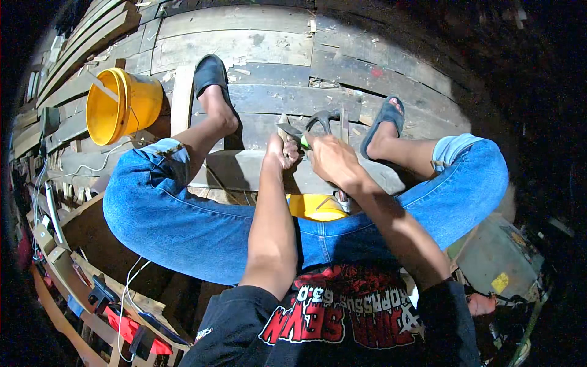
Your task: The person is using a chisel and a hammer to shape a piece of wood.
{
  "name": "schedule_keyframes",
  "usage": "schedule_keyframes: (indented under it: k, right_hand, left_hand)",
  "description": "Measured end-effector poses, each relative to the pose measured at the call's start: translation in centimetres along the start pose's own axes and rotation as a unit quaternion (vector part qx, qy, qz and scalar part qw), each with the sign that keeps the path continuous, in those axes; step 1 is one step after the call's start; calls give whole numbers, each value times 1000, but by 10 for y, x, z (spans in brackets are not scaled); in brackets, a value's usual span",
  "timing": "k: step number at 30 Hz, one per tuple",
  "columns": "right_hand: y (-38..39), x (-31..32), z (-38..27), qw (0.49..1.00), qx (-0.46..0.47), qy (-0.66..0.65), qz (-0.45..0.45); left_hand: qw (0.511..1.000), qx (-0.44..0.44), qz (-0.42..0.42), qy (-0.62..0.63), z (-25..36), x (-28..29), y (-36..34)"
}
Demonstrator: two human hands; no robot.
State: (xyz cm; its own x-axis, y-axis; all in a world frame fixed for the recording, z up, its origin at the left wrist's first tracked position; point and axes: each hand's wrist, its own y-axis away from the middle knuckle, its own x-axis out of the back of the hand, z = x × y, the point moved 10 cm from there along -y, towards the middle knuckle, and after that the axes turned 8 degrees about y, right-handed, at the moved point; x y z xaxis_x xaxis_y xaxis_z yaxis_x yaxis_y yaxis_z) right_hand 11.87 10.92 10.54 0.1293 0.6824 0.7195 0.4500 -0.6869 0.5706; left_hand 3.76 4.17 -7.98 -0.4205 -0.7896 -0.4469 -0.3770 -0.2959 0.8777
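Note:
My left hand (282, 151) grips an upright piece of pale wood (282, 122) between my legs. My right hand (333, 160) is closed on a green-handled knife (306, 142), its dark blade against the wood just above my left fingers. A black claw hammer head (320, 117) shows just beyond my right hand, beside an upright pale strip (344, 125); what supports them is hidden. Under my hands lies a weathered wooden block (235, 168). Between my thighs is a yellow plastic container (317, 205) with a metal object at its right, too small to name.
My sandaled feet rest on a plank floor (238, 40). A yellow bucket (110, 113) with a stick in it stands at the left. Cables, wood offcuts and a red item (131, 327) lie at lower left; a grey-green box (495, 266) sits at lower right.

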Motion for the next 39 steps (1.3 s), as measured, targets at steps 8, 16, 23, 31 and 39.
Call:
schedule_keyframes:
  k: [8, 16, 23, 31, 39]
  right_hand:
    - [9, 18, -13, 999, -40, 32, 16]
    - [-21, 18, -4, 998, -43, 0, -44]
    - [-14, 34, 10, 997, -40, 40, 43]
    - [-16, 2, 44, 983, -150, -101, -39]
    - [0, 9, 41, 991, -118, -66, 8]
  left_hand:
    - [993, -68, 45, -83, 1, -3, 3]
    - [996, -30, 57, -59, -4, 5, -2]
    - [1000, 16, 1, -5, 2, -2, -3]
    - [997, 51, -23, 60, -5, -8, -1]
    - [999, 18, -26, 18, 0, -10, -1]
